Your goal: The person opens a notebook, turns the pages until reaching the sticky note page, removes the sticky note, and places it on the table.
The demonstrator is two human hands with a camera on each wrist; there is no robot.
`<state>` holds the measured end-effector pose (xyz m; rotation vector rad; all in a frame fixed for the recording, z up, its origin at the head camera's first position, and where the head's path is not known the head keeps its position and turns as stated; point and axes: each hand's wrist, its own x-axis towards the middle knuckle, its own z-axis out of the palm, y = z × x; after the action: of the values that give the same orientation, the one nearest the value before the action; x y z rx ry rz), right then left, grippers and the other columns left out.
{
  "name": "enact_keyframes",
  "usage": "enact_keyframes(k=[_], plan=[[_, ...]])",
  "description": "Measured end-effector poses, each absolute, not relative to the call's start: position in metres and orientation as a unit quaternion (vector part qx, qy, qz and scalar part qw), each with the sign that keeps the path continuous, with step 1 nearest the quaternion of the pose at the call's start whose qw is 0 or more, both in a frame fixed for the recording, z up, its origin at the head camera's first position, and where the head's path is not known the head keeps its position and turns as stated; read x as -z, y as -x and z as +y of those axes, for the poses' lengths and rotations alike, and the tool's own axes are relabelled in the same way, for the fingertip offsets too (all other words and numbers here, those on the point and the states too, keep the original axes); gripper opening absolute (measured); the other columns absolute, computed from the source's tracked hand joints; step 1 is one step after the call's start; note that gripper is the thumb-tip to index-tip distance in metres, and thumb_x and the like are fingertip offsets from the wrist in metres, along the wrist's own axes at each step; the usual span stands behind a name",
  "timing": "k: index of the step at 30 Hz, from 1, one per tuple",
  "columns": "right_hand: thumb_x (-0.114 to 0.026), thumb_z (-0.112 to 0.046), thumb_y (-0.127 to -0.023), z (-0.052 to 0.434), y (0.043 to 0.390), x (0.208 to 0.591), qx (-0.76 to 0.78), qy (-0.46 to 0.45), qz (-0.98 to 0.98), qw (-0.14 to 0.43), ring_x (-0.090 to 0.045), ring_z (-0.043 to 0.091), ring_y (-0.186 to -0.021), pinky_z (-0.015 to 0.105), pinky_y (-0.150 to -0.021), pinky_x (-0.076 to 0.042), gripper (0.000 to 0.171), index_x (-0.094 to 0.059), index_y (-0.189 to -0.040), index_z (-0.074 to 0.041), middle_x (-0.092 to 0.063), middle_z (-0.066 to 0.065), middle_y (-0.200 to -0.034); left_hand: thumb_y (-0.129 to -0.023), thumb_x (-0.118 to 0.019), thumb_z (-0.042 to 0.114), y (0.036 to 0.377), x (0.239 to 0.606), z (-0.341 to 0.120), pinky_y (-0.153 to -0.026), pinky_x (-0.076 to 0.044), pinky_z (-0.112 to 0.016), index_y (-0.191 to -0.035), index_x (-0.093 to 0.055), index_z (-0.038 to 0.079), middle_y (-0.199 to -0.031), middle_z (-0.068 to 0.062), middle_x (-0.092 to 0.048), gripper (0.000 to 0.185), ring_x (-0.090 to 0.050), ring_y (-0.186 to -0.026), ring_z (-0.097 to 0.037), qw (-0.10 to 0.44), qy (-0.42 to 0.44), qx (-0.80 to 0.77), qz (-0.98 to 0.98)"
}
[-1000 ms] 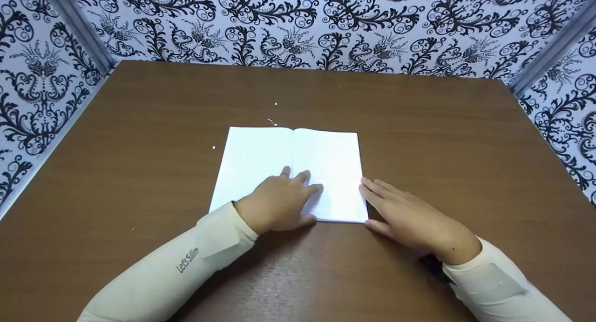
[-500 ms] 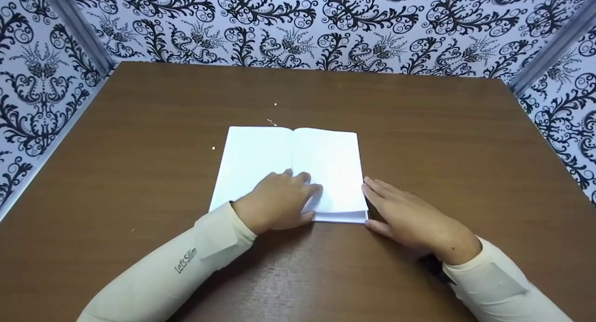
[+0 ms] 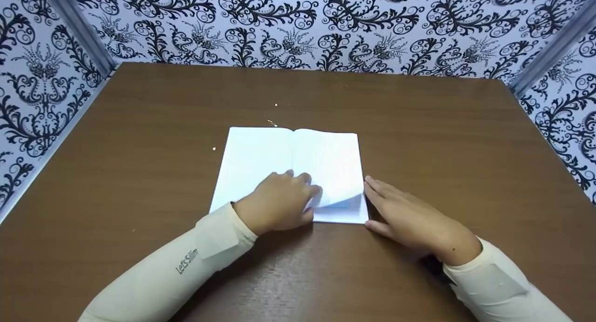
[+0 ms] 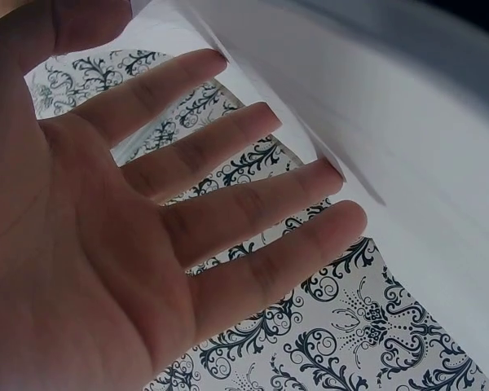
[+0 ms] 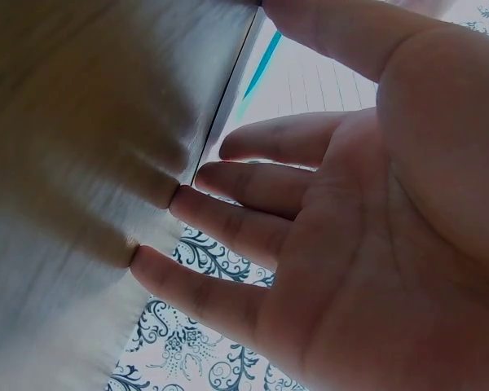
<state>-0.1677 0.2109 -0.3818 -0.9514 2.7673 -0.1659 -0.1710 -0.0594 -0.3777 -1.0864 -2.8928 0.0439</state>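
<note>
An open notebook (image 3: 253, 159) with white pages lies in the middle of the table in the head view. My left hand (image 3: 277, 201) rests on it near the lower fold, fingers spread. In the left wrist view its fingertips (image 4: 354, 218) meet the white paper. The right-hand page (image 3: 333, 161) curls up at its lower outer corner, baring a sheet (image 3: 342, 216) beneath. Against the notebook's right edge lies my right hand (image 3: 409, 215), fingers extended. The right wrist view shows those fingertips (image 5: 147, 259) touching the table, with lined paper (image 5: 318, 85) and a teal strip (image 5: 262, 69) behind.
The brown wooden table (image 3: 153, 173) surrounds the notebook. Small pale specks (image 3: 273, 123) dot it beyond and left of the notebook. Walls with black floral patterns (image 3: 288, 38) rise at the back and both sides, with grey trim (image 3: 77, 31) in the corners.
The right page's lower edge has lifted and its outer corner has curled upward, uncovering more of the sheet below. The left fingers have drawn slightly back; the right hand has barely moved.
</note>
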Motion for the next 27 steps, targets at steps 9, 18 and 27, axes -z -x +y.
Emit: enact_keyframes(k=[9, 18, 27], plan=[[-0.062, -0.031, -0.098, 0.2117, 0.1689, 0.3840, 0.055, 0.335, 0.935, 0.097, -0.034, 0.042, -0.146, 0.060, -0.110, -0.038, 0.070, -0.034, -0.152, 0.003, -0.028, 0.023, -0.161, -0.095, -0.060, 0.029, 0.1705, 0.3795, -0.0574, -0.058, -0.057, -0.041, -0.104, -0.072, 0.013, -0.090, -0.009, -0.070, 0.022, -0.060, -0.064, -0.022, 0.064, 0.353, -0.023, -0.933], [-0.062, -0.030, -0.099, 0.2124, 0.1683, 0.3836, 0.056, 0.341, 0.933, 0.099, -0.035, 0.045, -0.145, 0.062, -0.109, -0.037, 0.067, -0.036, -0.153, 0.000, -0.032, 0.019, -0.161, -0.095, -0.062, 0.029, 0.1719, 0.3795, -0.0548, -0.051, -0.054, -0.036, -0.095, -0.074, 0.011, -0.078, -0.008, -0.069, 0.022, -0.061, -0.057, -0.020, 0.117, 0.355, -0.032, -0.927], [-0.062, -0.029, -0.098, 0.2124, 0.1687, 0.3842, 0.059, 0.348, 0.931, 0.089, -0.038, 0.045, -0.143, 0.060, -0.110, -0.037, 0.065, -0.038, -0.151, 0.001, -0.035, 0.020, -0.159, -0.094, -0.064, 0.025, 0.1758, 0.3762, -0.0515, -0.051, -0.051, -0.034, -0.087, -0.073, 0.013, -0.074, -0.004, -0.070, 0.017, -0.061, -0.055, -0.017, 0.177, 0.361, -0.039, -0.915]])
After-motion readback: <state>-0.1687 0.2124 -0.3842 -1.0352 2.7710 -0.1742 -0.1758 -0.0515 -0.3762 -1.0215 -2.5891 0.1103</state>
